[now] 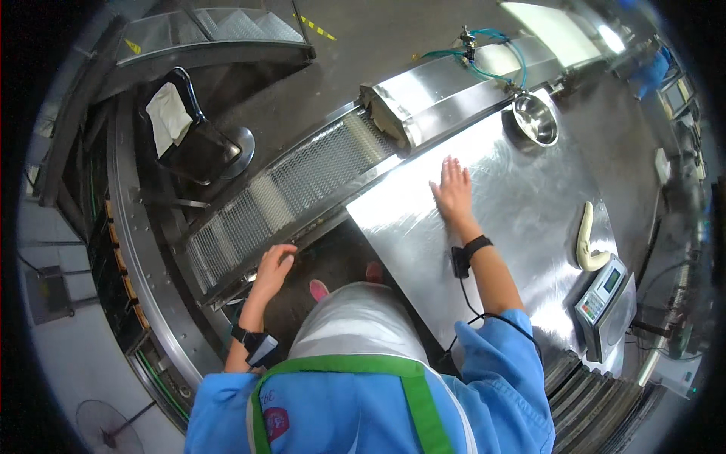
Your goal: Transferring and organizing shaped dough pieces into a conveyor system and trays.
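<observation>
My right hand [454, 195] is over the steel table [514, 204], palm down, with its fingers stretched out. It holds nothing. My left hand [274, 270] is beside the near edge of the mesh conveyor belt [302, 185], its fingers loosely bent and a little apart, with nothing visible in them. Whether it touches the conveyor's rail I cannot tell. Each wrist wears a black strap with a small device; a cable runs from the right one along my sleeve.
On the table's right side lie a long, bent cream-coloured thing [584, 238] and a digital scale [603, 306]. A steel bowl [535, 121] stands at the far corner. Blue air hoses [491, 34] rise behind the conveyor's steel cover [435, 87]. A black stool [200, 147] holding a white cloth stands beyond the belt.
</observation>
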A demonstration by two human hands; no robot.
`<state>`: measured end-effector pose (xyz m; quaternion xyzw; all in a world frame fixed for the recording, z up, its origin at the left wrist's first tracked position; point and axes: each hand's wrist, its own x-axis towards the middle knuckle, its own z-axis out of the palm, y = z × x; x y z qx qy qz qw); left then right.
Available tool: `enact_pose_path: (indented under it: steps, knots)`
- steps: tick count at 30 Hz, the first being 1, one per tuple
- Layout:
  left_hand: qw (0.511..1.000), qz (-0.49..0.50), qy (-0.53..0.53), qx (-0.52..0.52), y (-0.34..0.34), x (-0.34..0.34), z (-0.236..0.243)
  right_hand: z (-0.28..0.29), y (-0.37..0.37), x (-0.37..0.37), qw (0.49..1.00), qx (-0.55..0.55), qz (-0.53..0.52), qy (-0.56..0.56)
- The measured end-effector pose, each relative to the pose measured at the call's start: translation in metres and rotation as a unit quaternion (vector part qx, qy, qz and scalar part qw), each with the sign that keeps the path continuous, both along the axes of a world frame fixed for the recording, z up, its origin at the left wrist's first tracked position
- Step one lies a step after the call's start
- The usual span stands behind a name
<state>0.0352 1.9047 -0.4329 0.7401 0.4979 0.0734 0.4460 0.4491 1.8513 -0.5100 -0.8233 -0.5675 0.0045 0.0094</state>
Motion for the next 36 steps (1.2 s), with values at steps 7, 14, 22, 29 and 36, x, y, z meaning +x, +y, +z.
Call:
enact_pose_path:
  steps: [7, 14, 22, 29, 36]
  knots:
    - [0.999, -0.007, 0.025, 0.024, -0.011, -0.005, -0.004, -0.019, 0.03, 0.082, 0.993, 0.083, -0.087, -0.005]
    - [0.999, 0.022, 0.039, -0.005, -0.017, 0.004, 0.004, -0.038, 0.024, 0.146, 0.968, 0.101, -0.227, -0.042]
    - [1.0, -0.011, 0.01, 0.003, -0.012, 0.01, -0.003, -0.046, -0.143, 0.175, 0.9, 0.067, -0.421, -0.085]
    - [0.997, -0.074, -0.001, 0.014, -0.004, 0.013, -0.006, -0.053, -0.232, 0.128, 0.868, 0.063, -0.49, -0.042]
    - [0.999, -0.041, -0.035, 0.005, -0.005, -0.007, -0.01, -0.004, -0.117, -0.078, 0.983, 0.158, 0.015, 0.093]
